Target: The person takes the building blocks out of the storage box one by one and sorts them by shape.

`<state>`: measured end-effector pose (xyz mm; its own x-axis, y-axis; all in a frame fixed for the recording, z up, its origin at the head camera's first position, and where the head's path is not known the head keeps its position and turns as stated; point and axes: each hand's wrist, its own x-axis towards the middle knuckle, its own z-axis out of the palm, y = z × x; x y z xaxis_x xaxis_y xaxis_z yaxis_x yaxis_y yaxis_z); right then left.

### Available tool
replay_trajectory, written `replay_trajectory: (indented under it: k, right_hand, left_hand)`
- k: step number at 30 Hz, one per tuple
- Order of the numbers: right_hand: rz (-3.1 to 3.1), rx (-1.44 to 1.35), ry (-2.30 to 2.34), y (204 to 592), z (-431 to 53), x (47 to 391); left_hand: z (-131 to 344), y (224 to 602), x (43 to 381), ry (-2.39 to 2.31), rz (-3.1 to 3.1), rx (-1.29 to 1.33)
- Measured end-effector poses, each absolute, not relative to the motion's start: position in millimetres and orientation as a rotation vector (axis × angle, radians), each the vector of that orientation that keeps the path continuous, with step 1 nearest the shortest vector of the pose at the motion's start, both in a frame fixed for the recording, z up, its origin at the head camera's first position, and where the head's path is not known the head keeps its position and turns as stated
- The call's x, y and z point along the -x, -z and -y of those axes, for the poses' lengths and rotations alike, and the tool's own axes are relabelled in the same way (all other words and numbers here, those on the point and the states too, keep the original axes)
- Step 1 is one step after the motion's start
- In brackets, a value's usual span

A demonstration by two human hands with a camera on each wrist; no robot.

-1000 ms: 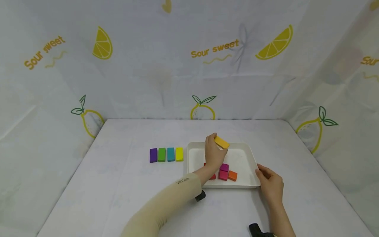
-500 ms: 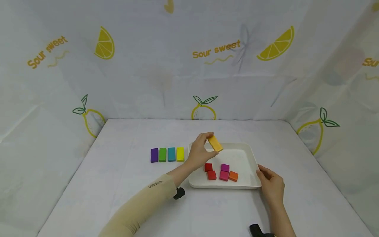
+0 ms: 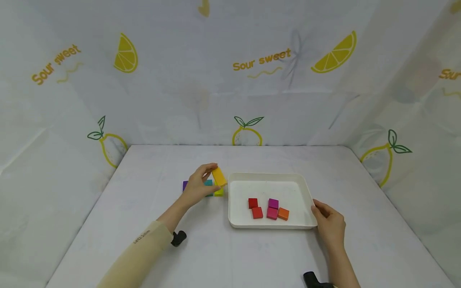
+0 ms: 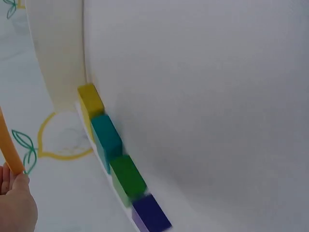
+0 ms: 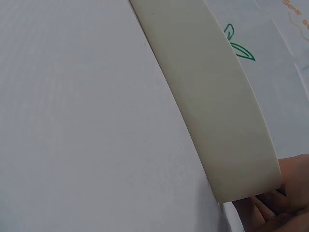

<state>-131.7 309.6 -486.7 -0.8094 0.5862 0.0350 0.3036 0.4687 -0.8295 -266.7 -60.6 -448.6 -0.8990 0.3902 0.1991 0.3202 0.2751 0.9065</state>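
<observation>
Here's the left hand (image 3: 197,186), thumb and fingertips pinching an amber block (image 3: 219,177) — it's up in the air, just left of the white tray (image 3: 235,192) and over the right end of a row. And that row, left to right: purple block (image 4: 151,213), green block (image 4: 128,179), teal block (image 4: 106,140), yellow block (image 4: 91,101), all standing side by side on the white tablecloth (image 3: 273,256), the yellow one nearest the tray.

Over on the right, the right hand (image 3: 329,224) has the tray's right wall gripped near its near corner, thumb on the rim.

Inside the tray, in the near half — two red blocks (image 3: 257,213) to the left, one a bit farther back; then a pink block (image 3: 271,213) with a magenta block (image 3: 273,204) behind it, and an orange block (image 3: 283,214) just right of the pink.
</observation>
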Motion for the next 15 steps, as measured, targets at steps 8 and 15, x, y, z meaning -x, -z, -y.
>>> replay_trajectory:
  k: [8, 15]
  right_hand:
    - [2.424, 0.758, -1.249, 485.7, -310.8, 131.8]
    - [2.435, 0.769, -1.25, 486.1, -310.9, 130.0]
  left_hand:
    - [131.5, 446.6, 280.0, -1.678, -2.442, -0.625]
    - [178.5, 449.5, 288.6, -1.569, -2.462, -0.611]
